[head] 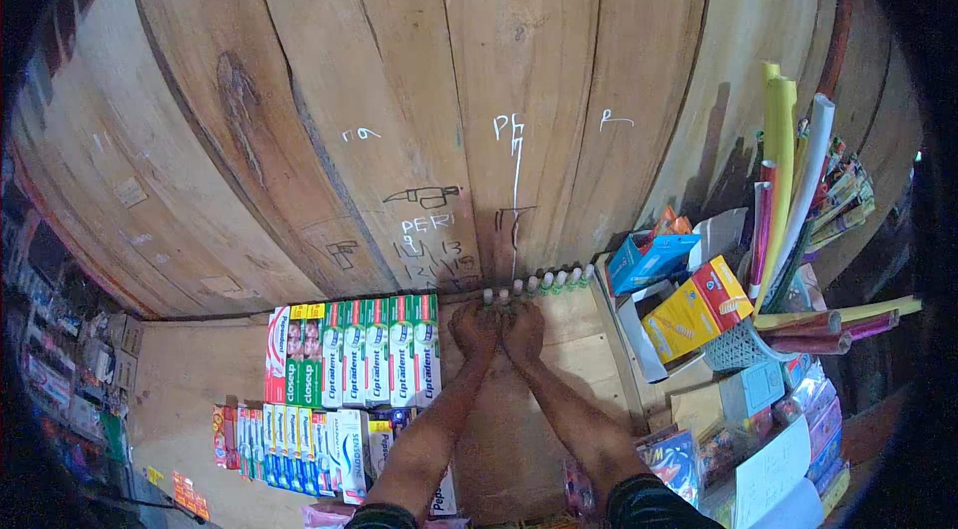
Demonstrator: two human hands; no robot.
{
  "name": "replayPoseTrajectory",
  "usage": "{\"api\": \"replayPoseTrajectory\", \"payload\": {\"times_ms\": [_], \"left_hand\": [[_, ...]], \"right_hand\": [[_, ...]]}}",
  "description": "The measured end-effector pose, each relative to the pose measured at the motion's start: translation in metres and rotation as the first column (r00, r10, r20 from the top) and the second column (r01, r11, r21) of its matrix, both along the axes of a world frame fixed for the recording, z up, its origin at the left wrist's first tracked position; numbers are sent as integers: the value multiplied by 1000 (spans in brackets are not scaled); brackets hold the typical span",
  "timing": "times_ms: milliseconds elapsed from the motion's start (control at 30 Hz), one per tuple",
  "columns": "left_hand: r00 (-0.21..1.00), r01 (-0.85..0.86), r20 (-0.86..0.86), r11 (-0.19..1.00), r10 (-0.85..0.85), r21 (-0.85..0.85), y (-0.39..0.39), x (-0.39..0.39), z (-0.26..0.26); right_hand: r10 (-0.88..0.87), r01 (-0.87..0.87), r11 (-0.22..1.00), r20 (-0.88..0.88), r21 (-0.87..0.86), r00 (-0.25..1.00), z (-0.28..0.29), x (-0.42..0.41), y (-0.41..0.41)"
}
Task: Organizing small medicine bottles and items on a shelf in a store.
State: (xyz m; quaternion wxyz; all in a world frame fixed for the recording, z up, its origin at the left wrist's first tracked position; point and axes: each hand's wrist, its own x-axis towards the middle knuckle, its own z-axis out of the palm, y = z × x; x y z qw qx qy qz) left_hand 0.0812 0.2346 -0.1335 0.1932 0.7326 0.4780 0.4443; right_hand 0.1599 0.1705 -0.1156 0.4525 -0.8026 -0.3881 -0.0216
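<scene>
Both of my arms reach forward over the wooden shelf point(486, 447) to the foot of a plank wall. My left hand point(474, 335) has its fingers curled around a small bottle point(488, 295) with a pale cap. Right beside it, my right hand point(524, 331) closes on another small bottle point(504, 296). The fingers hide most of both bottles' bodies. From there a row of similar small bottles point(555, 282), with pale caps and greenish bodies, stands upright along the wall to the right. Left of my hands, Ciptadent toothpaste boxes point(379, 353) lie side by side.
Closeup boxes point(303, 357), a Pepsodent box point(277, 353) and smaller toothpaste boxes point(299, 447) fill the left. A wooden divider point(620, 345) borders the right. Beyond it are a yellow and red box point(697, 310), a light blue plastic basket point(737, 346), rolled sheets point(782, 185) and an open notebook point(771, 473).
</scene>
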Motion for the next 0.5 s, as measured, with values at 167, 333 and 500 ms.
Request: {"api": "replayPoseTrajectory", "payload": {"times_ms": [167,333,500], "left_hand": [[996,88,20,991,-86,-105,-10,20,14],[999,-44,2,998,44,35,-3,14,7],[1000,-3,13,1000,3,-26,-1,14,6]], "right_hand": [[-30,26,999,209,22,977,-31,29,-2],[86,-77,991,76,-108,993,-3,17,1],[37,-31,998,105,-54,994,-10,17,1]]}}
